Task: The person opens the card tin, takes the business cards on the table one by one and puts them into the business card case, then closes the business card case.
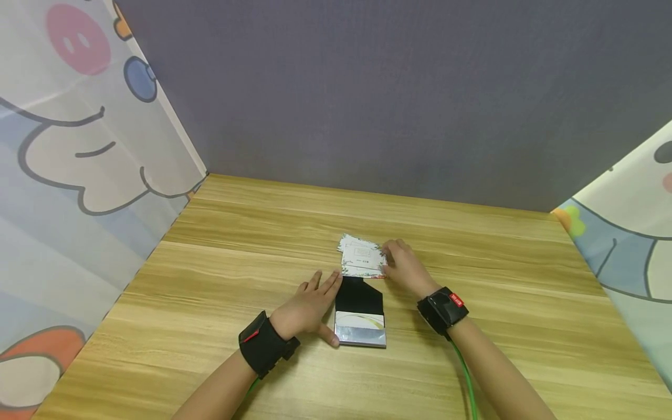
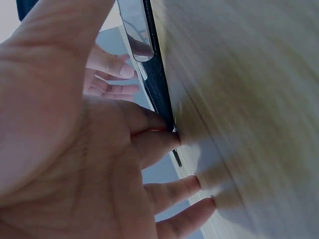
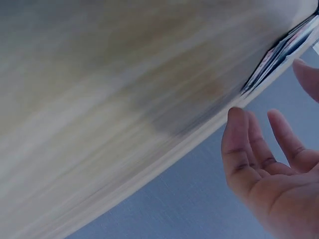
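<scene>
A black card case (image 1: 359, 296) lies opened out on the table, its lower part a shiny silver panel with a white card (image 1: 359, 320) above it. Several white cards (image 1: 362, 259) with leafy printed borders lie loosely stacked at its far end. My left hand (image 1: 310, 306) is spread along the case's left side, thumb by the near corner and fingertips on the table and at the case's edge in the left wrist view. Beside the cards' right edge is my right hand (image 1: 408, 268), its fingers loosely bent. The right wrist view shows its thumb (image 3: 308, 79) and fingers apart.
The wood-grain table (image 1: 514, 315) extends around the case on all sides. A grey panel (image 1: 367, 99) rises along its far edge. Cartoon-printed curtains (image 1: 89, 151) hang at left and right. A green cable (image 1: 467, 379) trails from the right wrist strap.
</scene>
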`<state>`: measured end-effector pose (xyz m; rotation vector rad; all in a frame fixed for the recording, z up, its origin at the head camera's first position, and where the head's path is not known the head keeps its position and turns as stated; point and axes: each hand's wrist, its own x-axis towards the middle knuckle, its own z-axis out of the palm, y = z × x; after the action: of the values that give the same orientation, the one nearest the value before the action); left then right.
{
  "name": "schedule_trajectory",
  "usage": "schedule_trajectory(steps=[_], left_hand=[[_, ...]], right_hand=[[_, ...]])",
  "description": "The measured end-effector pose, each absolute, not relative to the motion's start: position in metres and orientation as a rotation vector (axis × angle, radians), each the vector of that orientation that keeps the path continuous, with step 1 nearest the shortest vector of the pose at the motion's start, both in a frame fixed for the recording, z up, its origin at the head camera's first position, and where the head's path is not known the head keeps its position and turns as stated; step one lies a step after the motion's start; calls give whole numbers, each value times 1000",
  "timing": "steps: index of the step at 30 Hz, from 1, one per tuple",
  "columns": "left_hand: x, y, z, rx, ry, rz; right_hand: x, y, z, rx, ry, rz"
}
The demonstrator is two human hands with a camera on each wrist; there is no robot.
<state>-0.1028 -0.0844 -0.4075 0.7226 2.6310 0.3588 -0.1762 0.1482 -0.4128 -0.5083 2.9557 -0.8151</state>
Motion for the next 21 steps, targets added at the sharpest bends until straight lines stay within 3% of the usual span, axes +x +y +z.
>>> schedule_trajectory(steps=[21], left_hand=[[-102, -83, -405, 719, 2626, 355]], right_hand=[[-182, 142, -416, -501, 2909, -761]])
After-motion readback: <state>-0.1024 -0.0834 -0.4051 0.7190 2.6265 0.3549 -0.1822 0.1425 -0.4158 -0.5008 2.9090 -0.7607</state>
